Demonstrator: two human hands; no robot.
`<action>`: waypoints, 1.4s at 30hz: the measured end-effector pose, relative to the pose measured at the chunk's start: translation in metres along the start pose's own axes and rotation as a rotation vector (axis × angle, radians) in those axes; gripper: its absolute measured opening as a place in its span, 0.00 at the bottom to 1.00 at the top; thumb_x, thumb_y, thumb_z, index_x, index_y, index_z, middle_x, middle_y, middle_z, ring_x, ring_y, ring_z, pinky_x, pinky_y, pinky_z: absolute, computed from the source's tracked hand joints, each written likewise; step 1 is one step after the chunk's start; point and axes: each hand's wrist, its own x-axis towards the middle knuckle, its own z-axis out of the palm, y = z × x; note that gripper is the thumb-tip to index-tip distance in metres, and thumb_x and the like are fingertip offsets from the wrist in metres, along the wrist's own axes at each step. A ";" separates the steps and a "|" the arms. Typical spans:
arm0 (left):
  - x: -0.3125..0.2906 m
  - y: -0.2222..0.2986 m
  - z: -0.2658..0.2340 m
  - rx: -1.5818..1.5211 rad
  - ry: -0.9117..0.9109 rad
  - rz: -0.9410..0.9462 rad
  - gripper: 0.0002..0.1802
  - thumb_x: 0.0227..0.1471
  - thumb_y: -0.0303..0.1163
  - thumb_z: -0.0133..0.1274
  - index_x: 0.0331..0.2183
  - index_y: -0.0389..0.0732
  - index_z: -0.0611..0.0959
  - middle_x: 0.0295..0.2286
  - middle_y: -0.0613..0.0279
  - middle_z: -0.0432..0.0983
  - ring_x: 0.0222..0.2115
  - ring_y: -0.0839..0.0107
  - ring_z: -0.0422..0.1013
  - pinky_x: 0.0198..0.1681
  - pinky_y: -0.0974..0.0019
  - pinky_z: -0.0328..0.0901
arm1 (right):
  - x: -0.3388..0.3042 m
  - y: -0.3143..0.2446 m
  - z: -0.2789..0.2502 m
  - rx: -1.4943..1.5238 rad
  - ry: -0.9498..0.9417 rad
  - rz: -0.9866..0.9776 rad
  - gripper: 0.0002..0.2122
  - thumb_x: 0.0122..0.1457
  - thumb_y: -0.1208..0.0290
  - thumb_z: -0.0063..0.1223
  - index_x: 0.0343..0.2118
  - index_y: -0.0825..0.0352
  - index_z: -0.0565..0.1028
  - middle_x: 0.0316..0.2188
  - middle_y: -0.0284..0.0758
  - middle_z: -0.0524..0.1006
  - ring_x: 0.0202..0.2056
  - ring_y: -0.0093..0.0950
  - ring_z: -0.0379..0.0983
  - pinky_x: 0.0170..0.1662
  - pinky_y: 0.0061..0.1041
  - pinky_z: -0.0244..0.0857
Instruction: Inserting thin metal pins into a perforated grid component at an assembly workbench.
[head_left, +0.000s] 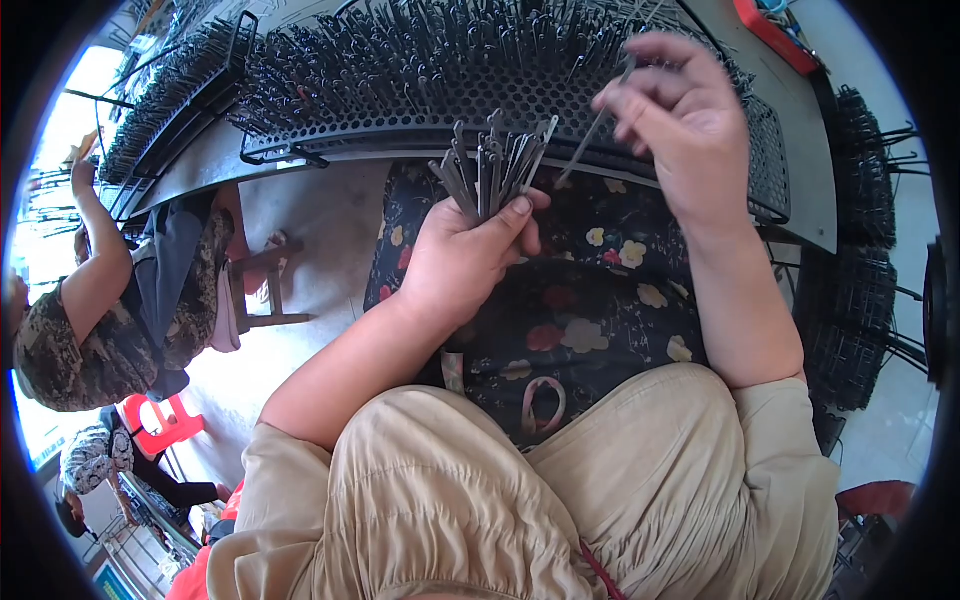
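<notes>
My left hand (455,255) is wrapped around a fanned bundle of thin dark metal strips (487,172) above my lap. Their upper ends stick out past the thumb, some of them bent or notched. Higher and to the right, my right hand (695,125) pinches one long thin metal strip (592,138) between thumb and fingers. That strip slants, its lower end coming down to the right of the bundle, apart from it. Right in front of both hands lies a black perforated metal basket (375,125), packed with many similar dark strips (420,50).
A dark flowered cloth (620,290) covers my lap. Another full basket (185,100) stands to the left on the table (190,160). Black racks (865,180) hang along the right side. At the left a co-worker (130,300) sits near a wooden stool (270,285); a red stool (160,425) is behind.
</notes>
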 end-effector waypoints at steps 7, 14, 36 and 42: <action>0.001 -0.001 0.008 0.089 0.053 -0.022 0.08 0.60 0.29 0.48 0.37 0.37 0.80 0.20 0.71 0.71 0.20 0.84 0.62 0.24 0.78 0.58 | 0.019 0.021 -0.008 -0.607 0.219 -0.645 0.14 0.57 0.81 0.56 0.45 0.69 0.70 0.32 0.35 0.80 0.33 0.17 0.75 0.39 0.15 0.68; 0.002 -0.002 0.009 0.106 0.061 -0.030 0.09 0.60 0.29 0.48 0.36 0.37 0.81 0.20 0.72 0.70 0.20 0.84 0.62 0.23 0.78 0.58 | 0.025 -0.002 0.013 -0.556 0.282 -0.575 0.13 0.45 0.89 0.59 0.33 0.67 0.74 0.26 0.38 0.75 0.25 0.30 0.74 0.29 0.25 0.67; -0.001 0.003 0.012 0.001 -0.086 -0.042 0.12 0.62 0.34 0.45 0.42 0.38 0.77 0.20 0.68 0.70 0.15 0.86 0.56 0.16 0.81 0.50 | -0.018 0.005 0.009 0.076 -0.127 0.270 0.07 0.57 0.78 0.55 0.39 0.68 0.76 0.31 0.33 0.80 0.33 0.18 0.76 0.29 0.13 0.65; 0.001 -0.004 0.005 -0.032 -0.036 -0.040 0.09 0.61 0.34 0.47 0.34 0.39 0.76 0.20 0.68 0.70 0.15 0.85 0.57 0.15 0.79 0.51 | -0.003 0.007 -0.019 0.128 0.099 0.112 0.05 0.59 0.78 0.51 0.38 0.69 0.75 0.34 0.39 0.81 0.33 0.23 0.79 0.29 0.13 0.66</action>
